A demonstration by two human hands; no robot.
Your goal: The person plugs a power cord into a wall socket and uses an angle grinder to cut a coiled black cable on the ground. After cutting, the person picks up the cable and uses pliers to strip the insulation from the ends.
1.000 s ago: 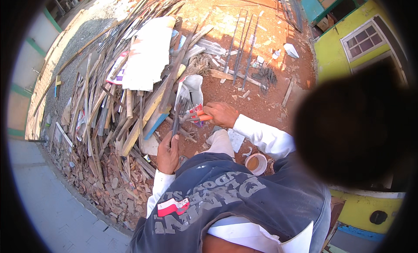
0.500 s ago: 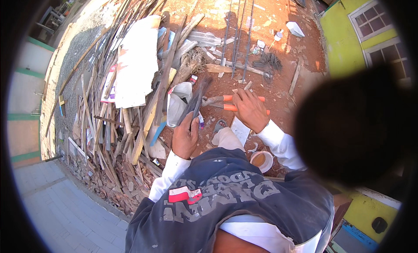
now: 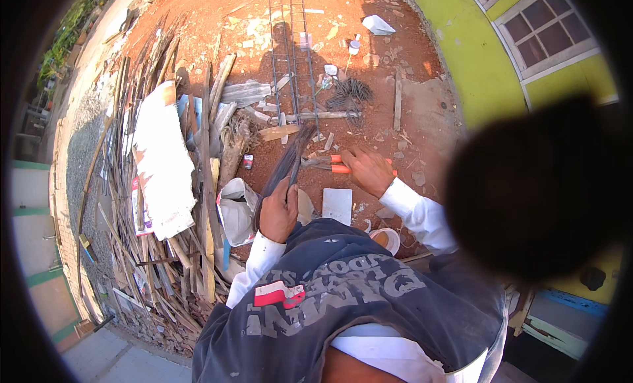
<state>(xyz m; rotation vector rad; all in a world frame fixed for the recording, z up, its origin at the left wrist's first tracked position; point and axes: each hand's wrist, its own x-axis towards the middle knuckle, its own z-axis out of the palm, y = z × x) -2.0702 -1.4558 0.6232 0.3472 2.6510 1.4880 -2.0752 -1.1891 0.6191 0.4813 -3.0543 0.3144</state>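
Observation:
My left hand (image 3: pixel 279 213) is closed around the lower part of a bundle of thin dark wires (image 3: pixel 287 160), which slants up and to the right. My right hand (image 3: pixel 369 170) grips pincers (image 3: pixel 340 168) with orange handles. Their metal jaws point left and lie close against the bundle's right side; whether they touch it, I cannot tell. A crumpled white sack (image 3: pixel 237 215) sits just left of my left hand. Below my right hand lies a flat white square sheet (image 3: pixel 337 205), and a white bucket (image 3: pixel 385 240) with brownish contents stands near my right forearm.
To the left lies a heap of wooden sticks (image 3: pixel 178 277) with a torn white board (image 3: pixel 158 165) on top. Ahead on the red soil are long steel rebar frames (image 3: pixel 293 66) and a tangled wire coil (image 3: pixel 351 93). A yellow-green wall (image 3: pixel 468 66) rises at right. A dark blurred shape covers the right side.
My view has turned, so the ground and the stick heap sit farther left. Both hands keep their hold on the wire bundle and the pincers. The sandalled foot no longer shows.

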